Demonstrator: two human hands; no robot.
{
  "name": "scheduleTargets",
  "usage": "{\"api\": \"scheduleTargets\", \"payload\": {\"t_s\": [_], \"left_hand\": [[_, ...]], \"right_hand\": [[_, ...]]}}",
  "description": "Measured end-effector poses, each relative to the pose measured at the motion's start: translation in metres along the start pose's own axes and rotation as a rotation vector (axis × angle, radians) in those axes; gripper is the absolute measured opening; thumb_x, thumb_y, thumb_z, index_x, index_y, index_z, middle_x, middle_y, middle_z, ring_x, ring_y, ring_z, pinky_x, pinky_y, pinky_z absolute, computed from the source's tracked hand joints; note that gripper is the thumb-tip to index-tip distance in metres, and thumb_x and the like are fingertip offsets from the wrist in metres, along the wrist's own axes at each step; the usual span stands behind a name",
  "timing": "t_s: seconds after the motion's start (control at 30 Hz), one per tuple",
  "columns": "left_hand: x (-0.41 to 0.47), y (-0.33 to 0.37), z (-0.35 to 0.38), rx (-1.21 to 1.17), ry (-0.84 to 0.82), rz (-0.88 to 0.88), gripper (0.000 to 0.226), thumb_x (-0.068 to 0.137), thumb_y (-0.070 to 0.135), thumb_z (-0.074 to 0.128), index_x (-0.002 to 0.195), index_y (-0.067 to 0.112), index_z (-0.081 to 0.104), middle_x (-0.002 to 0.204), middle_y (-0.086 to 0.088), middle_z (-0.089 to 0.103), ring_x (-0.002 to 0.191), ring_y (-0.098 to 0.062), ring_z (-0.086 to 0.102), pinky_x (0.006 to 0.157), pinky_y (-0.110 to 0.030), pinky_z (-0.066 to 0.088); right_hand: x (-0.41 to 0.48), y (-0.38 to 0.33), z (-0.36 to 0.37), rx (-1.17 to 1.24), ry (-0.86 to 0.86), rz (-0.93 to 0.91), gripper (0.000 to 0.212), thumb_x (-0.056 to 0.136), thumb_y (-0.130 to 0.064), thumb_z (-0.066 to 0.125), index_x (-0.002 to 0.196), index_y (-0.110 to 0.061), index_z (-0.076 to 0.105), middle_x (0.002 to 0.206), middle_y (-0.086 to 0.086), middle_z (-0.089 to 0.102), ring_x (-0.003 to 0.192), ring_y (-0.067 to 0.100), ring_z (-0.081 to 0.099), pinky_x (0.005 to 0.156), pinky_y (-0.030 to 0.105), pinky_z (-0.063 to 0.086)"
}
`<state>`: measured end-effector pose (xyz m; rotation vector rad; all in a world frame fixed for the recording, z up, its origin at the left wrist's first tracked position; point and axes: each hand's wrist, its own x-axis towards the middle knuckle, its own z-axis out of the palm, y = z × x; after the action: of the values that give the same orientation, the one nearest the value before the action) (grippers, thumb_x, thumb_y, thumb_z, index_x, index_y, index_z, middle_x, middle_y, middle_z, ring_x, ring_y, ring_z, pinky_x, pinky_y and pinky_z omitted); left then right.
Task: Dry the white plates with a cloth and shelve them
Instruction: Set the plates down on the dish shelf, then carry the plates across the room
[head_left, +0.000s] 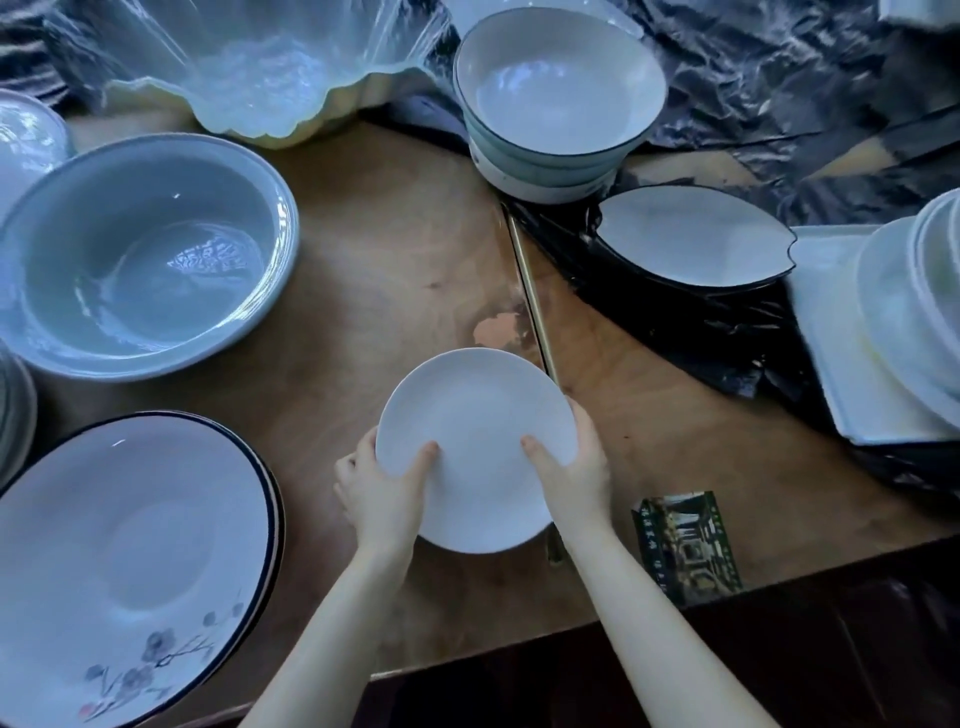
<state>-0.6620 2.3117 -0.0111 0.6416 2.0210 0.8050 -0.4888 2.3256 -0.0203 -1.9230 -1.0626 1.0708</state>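
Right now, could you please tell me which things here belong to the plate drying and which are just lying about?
Job: white plate, gripped by left hand and right hand; stacked white plates. No cloth in view.
Lying about: grey basin, flower-painted plates, stacked bowls, leaf-shaped dish, printed card.

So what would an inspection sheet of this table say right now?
Surface: wooden table, with a worn patch near its middle.
Job's things: white plate held in both hands; stack of white plates at the right; no cloth seen.
Clutter: grey basin, flowered plates, stacked bowls, leaf-shaped dish, printed card.
Hands: left hand and right hand grip the white plate, thumbs on its face.
Cables: nothing seen.
Surroundings: black plastic sheet over the far side.
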Motion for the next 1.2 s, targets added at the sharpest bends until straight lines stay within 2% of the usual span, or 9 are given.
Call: {"api": "scheduleTargets", "payload": {"t_s": [0.1,0.2,0.37,0.43,0.63,0.8,0.93,1.07,1.2], "left_hand": [[0.003,0.004,-0.006,0.052,-0.012,0.048,0.072,0.078,0.041,0.078,0.143,0.024,0.050,0.136,-0.005,0.042,0.134,-0.028,0.041,0.113,-0.053,0.036],[-0.001,0.014,-0.015,0.193,-0.006,0.188,0.081,0.081,0.031,0.080,0.151,0.023,0.040,0.149,-0.011,0.038,0.139,-0.030,0.039,0.115,-0.056,0.031],[-0.035,0.033,-0.014,0.399,-0.030,0.664,0.049,0.090,0.020,0.072,0.137,0.015,0.059,0.139,-0.008,0.054,0.130,-0.025,0.042,0.106,-0.037,0.035],[-0.065,0.042,0.002,0.461,-0.118,0.832,0.042,0.093,0.020,0.069,0.134,0.015,0.061,0.133,-0.006,0.060,0.123,-0.020,0.047,0.098,-0.029,0.037],[-0.216,0.068,0.075,0.674,-0.469,1.380,0.030,0.094,0.024,0.068,0.123,0.017,0.069,0.115,-0.007,0.069,0.109,-0.035,0.062,0.090,-0.043,0.051],[-0.393,0.049,0.144,0.742,-0.706,1.847,0.024,0.086,0.016,0.076,0.109,0.010,0.075,0.099,-0.013,0.072,0.095,-0.039,0.068,0.077,-0.045,0.056],[-0.550,-0.003,0.187,0.703,-0.986,2.173,0.031,0.097,0.028,0.063,0.125,0.018,0.069,0.115,-0.007,0.070,0.113,-0.034,0.063,0.092,-0.043,0.049],[-0.706,-0.080,0.202,0.549,-1.263,2.464,0.031,0.100,0.034,0.057,0.129,0.024,0.065,0.116,0.001,0.067,0.114,-0.023,0.060,0.096,-0.038,0.048],[-0.848,-0.183,0.174,0.382,-1.591,2.685,0.029,0.101,0.034,0.053,0.127,0.027,0.064,0.115,0.003,0.067,0.114,-0.022,0.060,0.094,-0.037,0.049]], "right_hand": [[0.001,-0.003,-0.014,-0.057,-0.075,-0.004,0.061,0.086,-0.030,0.071,0.142,-0.030,0.045,0.136,-0.005,0.053,0.122,0.016,0.050,0.098,0.039,0.047],[-0.002,-0.007,-0.039,-0.190,-0.113,-0.074,0.060,0.091,-0.037,0.065,0.145,-0.024,0.043,0.145,-0.004,0.045,0.131,0.016,0.043,0.099,0.030,0.037],[-0.035,-0.008,-0.108,-0.452,-0.126,-0.270,0.043,0.097,-0.039,0.056,0.136,-0.024,0.052,0.137,-0.008,0.051,0.127,0.013,0.046,0.099,0.026,0.038],[-0.057,-0.003,-0.146,-0.547,-0.074,-0.333,0.041,0.097,-0.037,0.056,0.134,-0.021,0.055,0.134,-0.005,0.054,0.124,0.016,0.048,0.100,0.030,0.041],[-0.175,0.042,-0.292,-0.819,0.229,-0.365,0.042,0.097,-0.037,0.056,0.135,-0.019,0.055,0.133,-0.005,0.057,0.125,0.014,0.050,0.102,0.028,0.040],[-0.327,0.113,-0.413,-0.962,0.514,-0.130,0.044,0.098,-0.041,0.051,0.138,-0.022,0.052,0.135,-0.007,0.055,0.124,0.016,0.050,0.105,0.033,0.039],[-0.478,0.178,-0.481,-0.998,0.714,0.220,0.047,0.100,-0.045,0.044,0.142,-0.025,0.045,0.141,-0.006,0.049,0.128,0.016,0.045,0.107,0.032,0.037],[-0.642,0.235,-0.501,-0.902,0.931,0.594,0.047,0.100,-0.046,0.044,0.142,-0.026,0.045,0.138,-0.006,0.051,0.127,0.017,0.047,0.105,0.033,0.039],[-0.802,0.274,-0.473,-0.765,1.117,0.968,0.046,0.098,-0.046,0.046,0.140,-0.028,0.047,0.137,-0.007,0.052,0.128,0.017,0.046,0.107,0.033,0.035]]}}
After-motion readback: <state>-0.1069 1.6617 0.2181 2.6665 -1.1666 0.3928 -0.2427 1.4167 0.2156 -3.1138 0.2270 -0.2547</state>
